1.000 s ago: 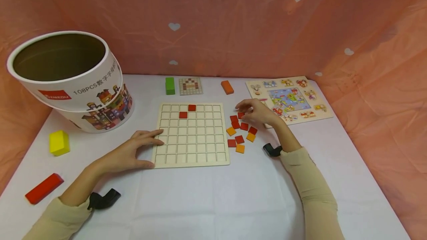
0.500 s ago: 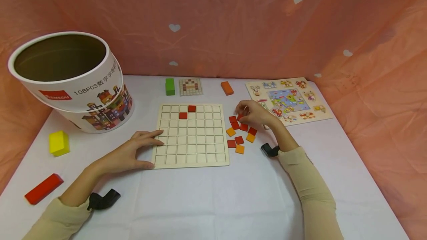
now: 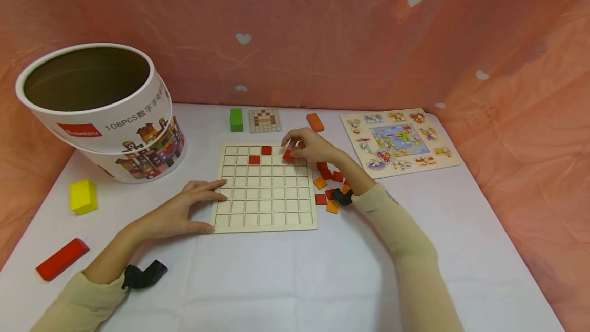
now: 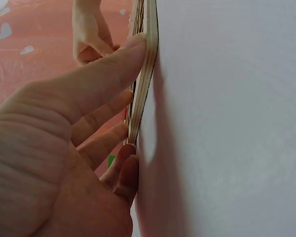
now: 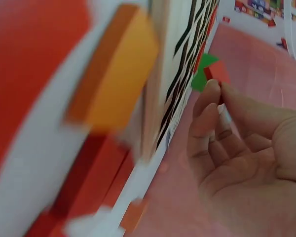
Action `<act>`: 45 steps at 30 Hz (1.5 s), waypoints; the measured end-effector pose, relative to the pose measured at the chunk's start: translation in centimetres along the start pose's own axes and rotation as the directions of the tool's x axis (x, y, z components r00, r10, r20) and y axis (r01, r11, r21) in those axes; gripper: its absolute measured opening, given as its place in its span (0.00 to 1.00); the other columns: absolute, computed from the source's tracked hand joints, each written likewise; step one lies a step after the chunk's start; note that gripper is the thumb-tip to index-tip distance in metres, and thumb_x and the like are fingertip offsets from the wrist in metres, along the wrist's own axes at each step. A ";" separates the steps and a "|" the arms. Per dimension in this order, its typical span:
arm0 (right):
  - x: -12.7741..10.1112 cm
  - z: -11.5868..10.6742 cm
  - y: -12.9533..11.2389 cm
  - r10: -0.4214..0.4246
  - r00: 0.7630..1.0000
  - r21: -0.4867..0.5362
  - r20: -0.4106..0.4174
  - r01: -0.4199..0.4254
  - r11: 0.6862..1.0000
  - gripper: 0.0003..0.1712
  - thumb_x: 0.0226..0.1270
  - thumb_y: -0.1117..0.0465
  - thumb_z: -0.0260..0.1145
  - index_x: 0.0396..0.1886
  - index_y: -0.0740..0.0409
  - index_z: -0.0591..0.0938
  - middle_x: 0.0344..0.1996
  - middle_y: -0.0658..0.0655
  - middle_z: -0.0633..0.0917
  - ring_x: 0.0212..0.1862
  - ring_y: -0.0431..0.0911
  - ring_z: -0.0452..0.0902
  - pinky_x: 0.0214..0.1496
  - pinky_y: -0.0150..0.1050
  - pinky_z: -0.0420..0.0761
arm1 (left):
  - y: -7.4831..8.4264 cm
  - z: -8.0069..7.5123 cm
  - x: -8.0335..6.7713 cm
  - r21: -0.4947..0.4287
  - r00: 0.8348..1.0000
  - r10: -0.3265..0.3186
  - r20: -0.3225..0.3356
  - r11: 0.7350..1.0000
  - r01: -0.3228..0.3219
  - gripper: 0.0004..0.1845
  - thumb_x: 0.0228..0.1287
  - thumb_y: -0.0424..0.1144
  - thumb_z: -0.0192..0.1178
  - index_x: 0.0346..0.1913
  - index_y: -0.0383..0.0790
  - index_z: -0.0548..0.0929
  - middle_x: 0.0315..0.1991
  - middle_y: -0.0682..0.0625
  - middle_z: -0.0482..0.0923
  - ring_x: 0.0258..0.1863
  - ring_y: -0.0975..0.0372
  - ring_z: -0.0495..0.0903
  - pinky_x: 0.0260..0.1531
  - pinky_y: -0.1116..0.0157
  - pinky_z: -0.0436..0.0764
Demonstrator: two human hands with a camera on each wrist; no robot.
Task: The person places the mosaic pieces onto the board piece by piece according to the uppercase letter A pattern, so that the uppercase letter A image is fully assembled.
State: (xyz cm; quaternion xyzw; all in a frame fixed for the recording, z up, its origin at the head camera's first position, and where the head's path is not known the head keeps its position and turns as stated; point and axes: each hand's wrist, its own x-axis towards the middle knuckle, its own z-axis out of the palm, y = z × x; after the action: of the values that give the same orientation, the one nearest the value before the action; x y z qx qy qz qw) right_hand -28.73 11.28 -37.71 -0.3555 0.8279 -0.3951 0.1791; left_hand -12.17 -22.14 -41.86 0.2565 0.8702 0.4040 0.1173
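Note:
My right hand (image 3: 310, 146) pinches a small red square tile (image 3: 288, 155) between thumb and fingers, over the upper right of a pale wooden grid board (image 3: 266, 193). The right wrist view shows the held tile (image 5: 217, 74) at the fingertips. Along the board's left edge rests my left hand (image 3: 182, 208), fingers spread, thumb by the near corner; its thumb and fingers touch the board's edge (image 4: 147, 74) in the left wrist view. Two red tiles sit in the board's cells: one (image 3: 266, 150) in the top row, another (image 3: 254, 160) one row nearer and to the left.
Loose red and orange tiles (image 3: 332, 207) lie right of the board, partly under my right wrist. Behind stand a green block (image 3: 236, 120), a patterned card (image 3: 265, 120) and an orange block (image 3: 315, 122). A picture puzzle (image 3: 375, 164), large bucket (image 3: 138, 140), yellow block (image 3: 83, 197) and red block (image 3: 62, 259) surround these.
My right hand has taken a red tile from the loose pile and carried it left over the board. The left hand has stayed at the board's edge.

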 end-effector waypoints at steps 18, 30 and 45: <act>2.3 1.7 -1.0 -0.003 0.998 -0.099 0.070 0.010 0.995 0.11 0.66 0.76 0.62 0.45 0.69 0.85 0.39 0.62 0.84 0.38 0.50 0.75 0.42 0.35 0.76 | -0.3 -0.1 -0.3 0.009 1.000 -0.005 -0.006 1.000 0.005 0.31 0.51 0.42 0.77 0.60 0.44 0.81 0.76 0.45 0.58 0.69 0.48 0.56 0.63 0.38 0.57; -2.2 -1.0 0.3 0.002 0.997 0.026 -0.076 0.000 1.000 0.15 0.65 0.73 0.66 0.51 0.72 0.82 0.43 0.66 0.84 0.46 0.56 0.80 0.52 0.46 0.80 | -0.3 -0.1 -0.1 0.005 1.000 0.000 0.004 1.000 0.000 0.31 0.52 0.43 0.77 0.61 0.44 0.80 0.76 0.45 0.58 0.69 0.48 0.55 0.63 0.38 0.57; -8.2 -2.1 4.0 0.137 0.985 0.067 -0.103 -0.131 0.989 0.19 0.63 0.72 0.68 0.54 0.68 0.82 0.51 0.63 0.84 0.54 0.55 0.76 0.60 0.50 0.73 | -0.3 0.1 0.0 0.007 1.000 -0.007 -0.002 1.000 0.007 0.32 0.50 0.39 0.77 0.61 0.43 0.80 0.76 0.45 0.58 0.68 0.49 0.56 0.63 0.40 0.59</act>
State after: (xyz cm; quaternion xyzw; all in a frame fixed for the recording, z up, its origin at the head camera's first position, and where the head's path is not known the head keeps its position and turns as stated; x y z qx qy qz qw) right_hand -26.07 20.12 -39.42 -0.2719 0.8461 -0.4252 0.1712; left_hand -12.28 -22.24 -42.14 0.2533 0.8727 0.4006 0.1171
